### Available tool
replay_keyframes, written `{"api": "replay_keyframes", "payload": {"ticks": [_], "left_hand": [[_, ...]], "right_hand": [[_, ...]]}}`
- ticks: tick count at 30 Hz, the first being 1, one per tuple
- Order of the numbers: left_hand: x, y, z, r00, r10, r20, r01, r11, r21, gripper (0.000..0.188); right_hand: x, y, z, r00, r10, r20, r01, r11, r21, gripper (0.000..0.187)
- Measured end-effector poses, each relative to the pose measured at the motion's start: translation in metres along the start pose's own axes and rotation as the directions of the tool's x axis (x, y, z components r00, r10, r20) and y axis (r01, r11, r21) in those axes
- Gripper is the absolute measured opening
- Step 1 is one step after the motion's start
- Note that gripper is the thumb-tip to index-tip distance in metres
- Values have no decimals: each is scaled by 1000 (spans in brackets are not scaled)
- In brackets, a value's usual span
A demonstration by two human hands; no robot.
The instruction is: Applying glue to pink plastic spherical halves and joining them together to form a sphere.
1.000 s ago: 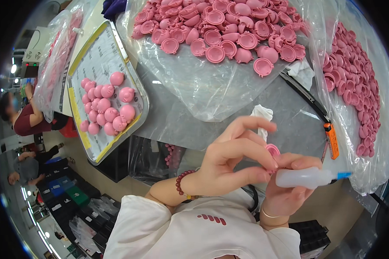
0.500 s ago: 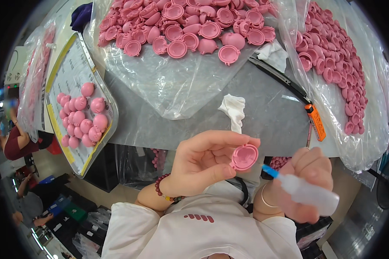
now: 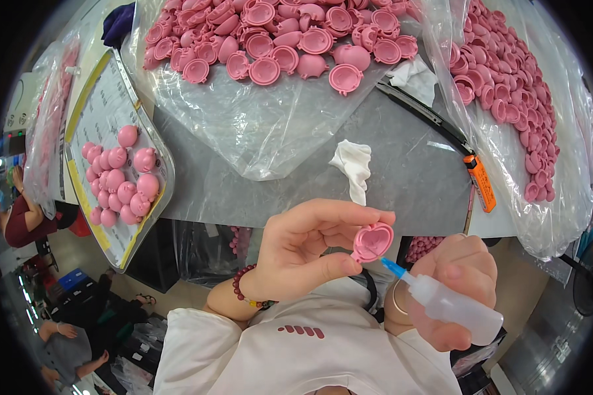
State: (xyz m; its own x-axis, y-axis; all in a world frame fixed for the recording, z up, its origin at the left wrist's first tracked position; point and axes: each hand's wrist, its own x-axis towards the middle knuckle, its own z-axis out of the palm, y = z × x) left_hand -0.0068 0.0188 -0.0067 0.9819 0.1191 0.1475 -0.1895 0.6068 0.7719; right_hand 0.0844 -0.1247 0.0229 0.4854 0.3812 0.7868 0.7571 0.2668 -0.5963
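Note:
Between the thumb and fingers of my left hand (image 3: 303, 247) is a small pink plastic half-shell (image 3: 374, 241), its hollow side facing up and to the right. My right hand (image 3: 458, 283) grips a translucent white squeeze bottle (image 3: 458, 308) with a blue needle tip (image 3: 393, 267). That tip points left, at the lower right rim of the half-shell; whether it touches I cannot tell. Beyond my hands, a crumpled white tissue (image 3: 352, 166) lies on the grey table (image 3: 296, 197).
Loose pink half-shells (image 3: 265, 70) are heaped on a clear plastic sheet (image 3: 263, 145) at the back, with more half-shells (image 3: 504, 92) at right. Left stands a tray (image 3: 165, 204) of closed pink balls (image 3: 115, 178). An orange-and-black utility knife (image 3: 479, 184) lies right. People (image 3: 29, 217) are far left.
My right hand has brought the bottle left, so its blue tip is now at the half-shell's rim. My left hand has turned the half-shell slightly.

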Motion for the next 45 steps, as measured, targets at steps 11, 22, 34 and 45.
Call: {"api": "replay_keyframes", "payload": {"ticks": [11, 22, 34, 45], "left_hand": [[-3, 1, 4, 999, 11, -31, -10, 999, 30, 42], [-5, 4, 8, 963, 241, -125, -195, 934, 298, 37], [-1, -1, 6, 950, -290, -115, 199, 847, -492, 52], [-14, -8, 8, 952, 246, -184, -174, 924, 339, 42]], "right_hand": [[0, -1, -1, 999, 0, -44, 0, 1000, -13, 63], [-6, -4, -6, 994, 106, 3, -106, 993, -56, 59], [-1, 30, -9, 878, 378, -294, -448, 863, -231, 30], [8, 31, -60, 906, 139, -400, -404, 571, -714, 37]]}}
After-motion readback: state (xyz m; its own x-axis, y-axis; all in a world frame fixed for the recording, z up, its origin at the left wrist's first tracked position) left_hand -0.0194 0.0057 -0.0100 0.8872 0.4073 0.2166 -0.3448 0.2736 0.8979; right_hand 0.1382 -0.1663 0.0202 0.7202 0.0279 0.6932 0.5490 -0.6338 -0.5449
